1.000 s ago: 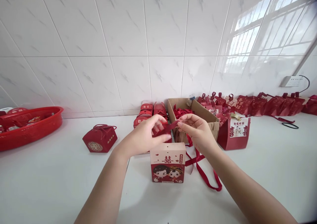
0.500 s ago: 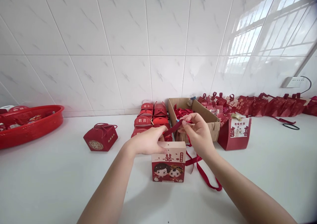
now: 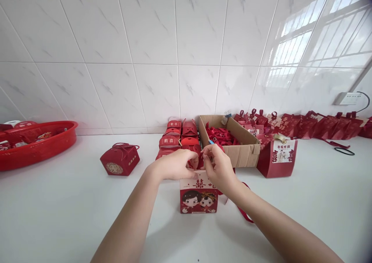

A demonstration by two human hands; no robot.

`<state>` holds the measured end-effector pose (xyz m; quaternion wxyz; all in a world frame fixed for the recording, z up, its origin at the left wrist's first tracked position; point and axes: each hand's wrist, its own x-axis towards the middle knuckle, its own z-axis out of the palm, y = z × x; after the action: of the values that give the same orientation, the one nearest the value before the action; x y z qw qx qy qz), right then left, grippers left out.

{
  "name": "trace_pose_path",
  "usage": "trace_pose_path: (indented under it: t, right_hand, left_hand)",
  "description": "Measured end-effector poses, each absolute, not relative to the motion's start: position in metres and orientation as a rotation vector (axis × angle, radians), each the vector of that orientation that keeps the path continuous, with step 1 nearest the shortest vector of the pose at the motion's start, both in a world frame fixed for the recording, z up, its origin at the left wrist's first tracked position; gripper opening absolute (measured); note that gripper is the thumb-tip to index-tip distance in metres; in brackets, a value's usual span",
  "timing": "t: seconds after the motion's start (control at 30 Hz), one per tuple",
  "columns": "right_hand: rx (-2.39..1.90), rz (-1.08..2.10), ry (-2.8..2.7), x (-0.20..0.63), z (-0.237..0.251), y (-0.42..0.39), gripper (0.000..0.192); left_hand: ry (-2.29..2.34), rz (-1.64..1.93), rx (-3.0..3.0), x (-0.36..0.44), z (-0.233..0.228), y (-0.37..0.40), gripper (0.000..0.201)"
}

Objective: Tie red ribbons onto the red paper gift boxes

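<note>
While both hands met over the cartoon gift box (image 3: 198, 196) at the near centre of the counter (image 3: 58, 216), the left hand (image 3: 174, 165) and right hand (image 3: 219, 168) pinched a red ribbon (image 3: 195, 163) at its top.

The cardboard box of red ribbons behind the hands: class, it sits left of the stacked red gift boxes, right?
No. The head view shows the cardboard box of red ribbons to the right of the stacked red gift boxes, behind both hands.
</note>
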<state>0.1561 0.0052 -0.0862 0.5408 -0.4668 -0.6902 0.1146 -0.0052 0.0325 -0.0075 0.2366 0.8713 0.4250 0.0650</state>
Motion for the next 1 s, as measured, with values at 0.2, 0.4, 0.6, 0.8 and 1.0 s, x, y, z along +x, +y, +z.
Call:
trace_pose_path:
  t: [0.2,0.4,0.6,0.8,1.0]
  right_hand:
    - [-1.144,0.359,-1.717,0.159,-0.084,0.004,0.007]
    - [-1.159,0.648,-1.714,0.165,-0.074,-0.001,0.012]
    - [-1.095,0.896,-1.693,0.168,-0.067,-0.001,0.011]
    - [-1.243,0.873,-1.639,0.169,-0.065,0.0,0.01]
    - [-1.255,0.892,-1.705,0.175,-0.062,-0.002,0.01]
  left_hand:
    - [1.196,0.293,2.418,-0.007,-0.011,0.035,0.011]
    - [1.161,0.261,2.368,-0.009,-0.01,0.036,0.008]
    - [1.16,0.263,2.392,-0.01,-0.011,0.038,0.008]
    - [1.138,0.221,2.434,-0.008,-0.011,0.036,0.009]
    - [1.086,0.235,2.447,-0.004,-0.014,0.032,0.011]
